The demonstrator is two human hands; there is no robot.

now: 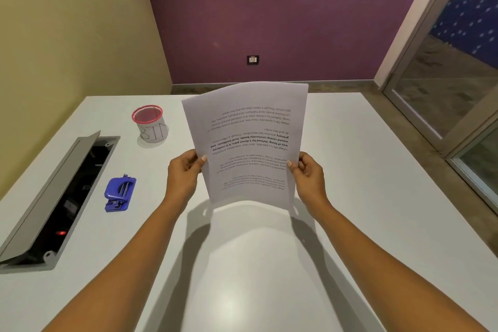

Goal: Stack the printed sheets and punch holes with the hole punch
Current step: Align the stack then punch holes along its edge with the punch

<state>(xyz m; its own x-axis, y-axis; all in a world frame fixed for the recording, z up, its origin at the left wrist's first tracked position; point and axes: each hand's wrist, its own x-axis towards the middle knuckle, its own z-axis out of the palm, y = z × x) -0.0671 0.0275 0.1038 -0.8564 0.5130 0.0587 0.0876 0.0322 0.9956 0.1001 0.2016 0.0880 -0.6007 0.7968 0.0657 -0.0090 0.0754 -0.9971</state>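
Observation:
A stack of printed sheets (248,127) is held upright above the white table (363,170), its text upside down to me and its lower edge bowed just over the tabletop. My left hand (184,170) pinches the stack's left edge. My right hand (310,172) pinches the right edge. A blue hole punch (120,193) lies flat on the table to the left of my left hand, apart from it.
A red-rimmed mesh cup (151,125) with a paper label stands at the back left. An open grey cable box (56,197) is sunk into the table's left side, its lid raised. Purple wall ahead, glass door at right.

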